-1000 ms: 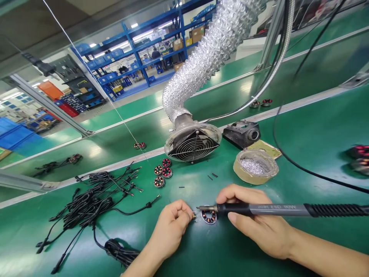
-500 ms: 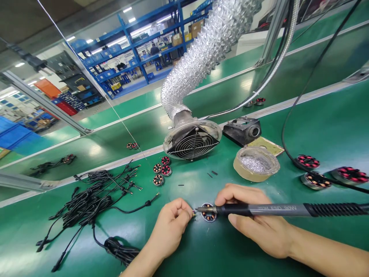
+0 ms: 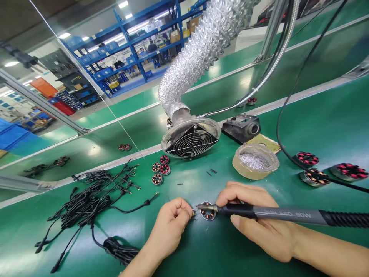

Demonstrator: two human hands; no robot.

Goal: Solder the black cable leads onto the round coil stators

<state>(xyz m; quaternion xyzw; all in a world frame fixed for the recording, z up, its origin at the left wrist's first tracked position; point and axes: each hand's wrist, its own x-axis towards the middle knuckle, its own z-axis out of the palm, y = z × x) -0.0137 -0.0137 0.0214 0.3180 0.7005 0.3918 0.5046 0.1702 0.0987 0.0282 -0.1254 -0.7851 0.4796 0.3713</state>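
My right hand (image 3: 259,219) is closed around a soldering iron (image 3: 288,213), its tip pointing left over a small motor stator (image 3: 208,211) with copper windings that lies on the green bench. Just left of the stator, my left hand (image 3: 174,221) is closed in a pinch on thin coloured wires (image 3: 193,212); the rest of what they belong to is hidden by the fingers. A narrow gap shows between the iron's tip and the wire ends. Bundled black cables (image 3: 89,200) lie to the left of my left hand.
A fume extractor hood (image 3: 191,140) on a silver duct stands behind my hands. Right of it are an iron stand (image 3: 243,129) and a round tub (image 3: 255,163) of metallic shavings. More stators (image 3: 161,169) sit left of the hood, others (image 3: 314,177) at the right. Short black tubes (image 3: 211,172) lie nearby.
The iron's tip has drawn slightly up and away from the wire ends, and its handle tilts lower to the right. My left hand keeps its pinch. The view has shifted a little.
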